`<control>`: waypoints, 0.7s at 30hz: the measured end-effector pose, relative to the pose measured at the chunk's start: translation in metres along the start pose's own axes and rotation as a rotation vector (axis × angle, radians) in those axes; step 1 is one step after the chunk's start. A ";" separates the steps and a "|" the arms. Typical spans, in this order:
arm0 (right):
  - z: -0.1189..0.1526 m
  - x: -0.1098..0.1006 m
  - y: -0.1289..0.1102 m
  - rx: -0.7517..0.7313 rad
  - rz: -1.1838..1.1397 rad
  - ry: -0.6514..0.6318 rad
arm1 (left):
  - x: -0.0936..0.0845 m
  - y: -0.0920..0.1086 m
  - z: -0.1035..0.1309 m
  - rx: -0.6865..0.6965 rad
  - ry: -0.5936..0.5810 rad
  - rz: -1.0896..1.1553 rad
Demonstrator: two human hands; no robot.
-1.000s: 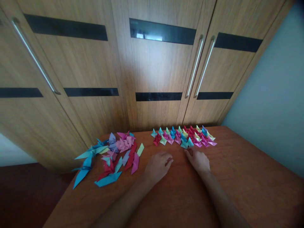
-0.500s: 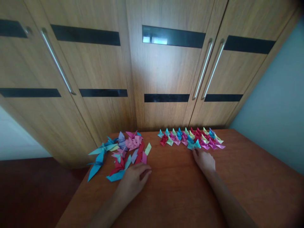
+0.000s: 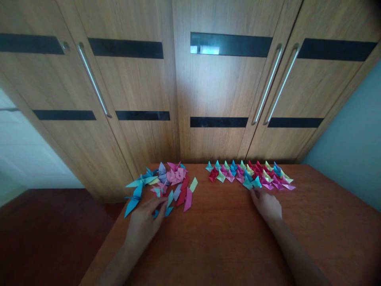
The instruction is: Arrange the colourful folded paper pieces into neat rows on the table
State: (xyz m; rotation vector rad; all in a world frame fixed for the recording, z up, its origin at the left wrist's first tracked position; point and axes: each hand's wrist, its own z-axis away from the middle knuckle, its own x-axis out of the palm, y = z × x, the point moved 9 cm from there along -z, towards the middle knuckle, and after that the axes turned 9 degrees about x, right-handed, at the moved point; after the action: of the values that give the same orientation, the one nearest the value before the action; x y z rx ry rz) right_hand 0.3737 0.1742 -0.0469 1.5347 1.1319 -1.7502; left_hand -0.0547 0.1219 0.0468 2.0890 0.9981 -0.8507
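Note:
My left hand (image 3: 145,221) is over the near side of a loose group of folded paper pieces, thumb and fingers curled close together; whatever is between them is hidden. A pale teal folded strip (image 3: 170,198) and a blue one (image 3: 169,211) lie by its fingertips. On the right, my right hand (image 3: 268,203) rests on the table, its closed fingertips at a teal origami piece (image 3: 256,182) at the front of neat rows of small pointed paper pieces. Another teal origami piece (image 3: 247,183) stands directly left of it.
Blue origami cranes (image 3: 135,198) lie at the left table edge, with pink folded paper (image 3: 176,176) behind. Red (image 3: 183,190) and magenta (image 3: 188,199) strips lie nearby. The brown table (image 3: 205,242) backs onto a wooden wardrobe (image 3: 214,145) with metal handles.
The view has shifted left. My left hand has moved left and now covers the spot where a red crane showed. My right hand stays by the teal piece.

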 end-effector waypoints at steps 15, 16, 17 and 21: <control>0.022 0.011 -0.025 -0.201 -0.076 -0.089 | 0.010 -0.040 0.021 -0.122 -0.181 -0.033; 0.022 0.011 -0.026 -0.207 -0.085 -0.091 | 0.014 -0.039 0.020 -0.115 -0.192 -0.010; 0.022 0.011 -0.025 -0.211 -0.096 -0.090 | 0.017 -0.038 0.019 -0.107 -0.197 0.011; 0.022 0.010 -0.025 -0.214 -0.112 -0.092 | 0.011 -0.046 0.011 -0.137 -0.162 0.006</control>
State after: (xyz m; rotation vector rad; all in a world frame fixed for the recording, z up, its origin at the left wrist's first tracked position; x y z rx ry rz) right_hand 0.3398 0.1688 -0.0511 1.2736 1.3333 -1.6903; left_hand -0.0900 0.1404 0.0190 1.8756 0.9364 -0.9074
